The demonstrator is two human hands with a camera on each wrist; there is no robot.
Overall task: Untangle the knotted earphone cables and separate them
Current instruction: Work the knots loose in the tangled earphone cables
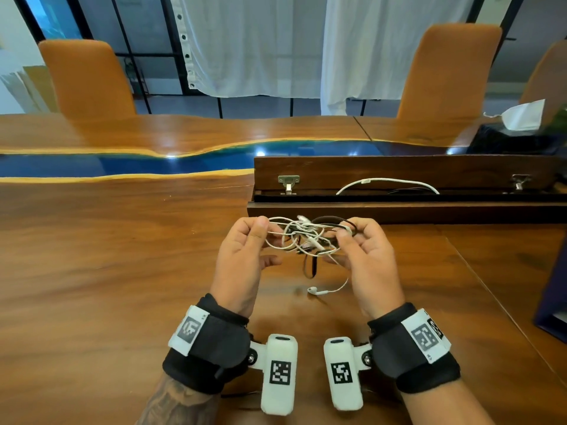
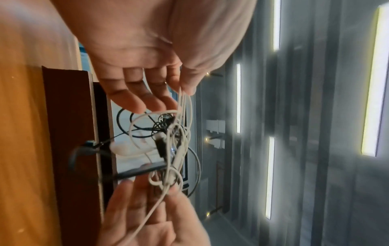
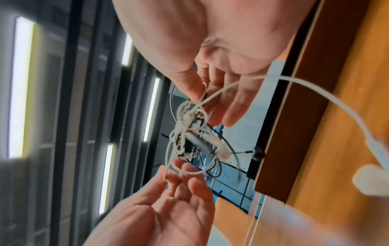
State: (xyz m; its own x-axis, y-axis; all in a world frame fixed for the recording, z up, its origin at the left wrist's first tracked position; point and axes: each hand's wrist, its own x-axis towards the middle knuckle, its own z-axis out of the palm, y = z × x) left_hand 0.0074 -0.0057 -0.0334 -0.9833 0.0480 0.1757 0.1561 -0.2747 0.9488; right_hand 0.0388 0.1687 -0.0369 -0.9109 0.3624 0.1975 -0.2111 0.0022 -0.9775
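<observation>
Above the near middle of the glossy brown wooden table [image 1: 122, 271], the left hand [image 1: 242, 259] and right hand [image 1: 368, 259] each pinch, apparently between thumb and forefinger, the knotted white and black earphone cables [image 1: 303, 237], just before an open dark wooden cable tray [image 1: 399, 207] holding a white charging cable [image 1: 386, 180].
</observation>
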